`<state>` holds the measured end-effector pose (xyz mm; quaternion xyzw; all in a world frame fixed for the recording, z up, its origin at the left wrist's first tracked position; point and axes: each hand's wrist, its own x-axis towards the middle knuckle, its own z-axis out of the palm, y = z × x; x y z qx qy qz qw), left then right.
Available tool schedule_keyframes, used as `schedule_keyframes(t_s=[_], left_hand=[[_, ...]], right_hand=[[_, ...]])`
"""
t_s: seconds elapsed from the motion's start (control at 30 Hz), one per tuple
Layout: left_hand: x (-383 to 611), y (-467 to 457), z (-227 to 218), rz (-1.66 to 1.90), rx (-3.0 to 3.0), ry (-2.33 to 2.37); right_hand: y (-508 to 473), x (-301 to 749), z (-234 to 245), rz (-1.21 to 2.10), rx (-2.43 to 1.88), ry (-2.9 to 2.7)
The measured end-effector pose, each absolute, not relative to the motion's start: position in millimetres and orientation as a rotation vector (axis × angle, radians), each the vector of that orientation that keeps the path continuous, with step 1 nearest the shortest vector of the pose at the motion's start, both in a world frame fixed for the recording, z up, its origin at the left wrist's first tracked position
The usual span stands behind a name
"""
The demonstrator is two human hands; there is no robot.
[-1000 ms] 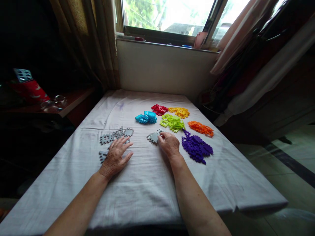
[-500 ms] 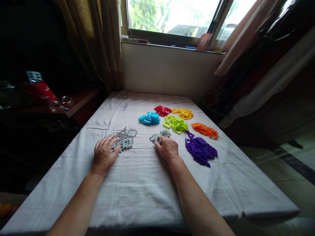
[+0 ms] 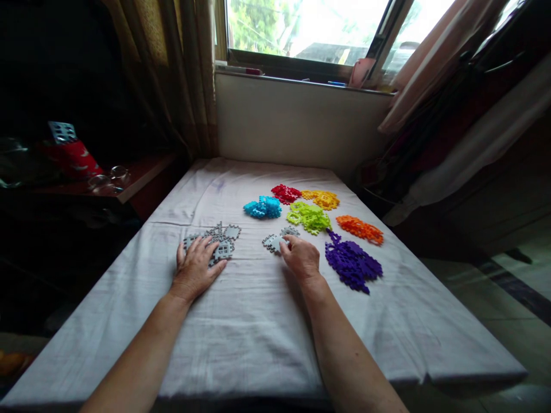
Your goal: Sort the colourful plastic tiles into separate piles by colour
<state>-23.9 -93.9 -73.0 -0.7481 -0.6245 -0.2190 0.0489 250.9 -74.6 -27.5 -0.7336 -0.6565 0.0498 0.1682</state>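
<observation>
My left hand lies with fingers spread over a loose pile of grey interlocking plastic pieces, which have notched edges and partly show beyond the fingertips. To the right, my right hand is closed, with thumb and forefinger pinching the near edge of a light grey interlocking piece at table level. Another grey piece lies just behind it, partly covered by the hand. Purple interlocking pieces form a heap to the right of my right hand.
Beyond my hands lie heaps of blue, red, yellow, lime green and orange pieces. A pale cloth covers the table. Left of it stands a dark side table with glasses and a red container.
My left hand has shifted right and its fingers are spread wider over the grey pile. My right hand has moved slightly right, exposing more of the light grey piece.
</observation>
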Motion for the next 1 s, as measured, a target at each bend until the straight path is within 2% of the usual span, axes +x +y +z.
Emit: schedule_keyframes(t_s=[0.47, 0.83, 1.0], left_hand=[[-10.5, -96.9, -69.1, -0.918, -2.406, -1.664], [78.1, -40.9, -52.6, -0.921, -2.733, -1.668], [69.2, -28.0, -62.0, -0.836, -2.631, -1.700]], right_hand=[[-69.1, 261.8, -36.1, 0.179, -2.020, -1.781], [-52.1, 292.8, -55.1, 0.204, -1.808, -1.393], [-48.7, 296.7, -59.3, 0.234, -1.820, -1.358]])
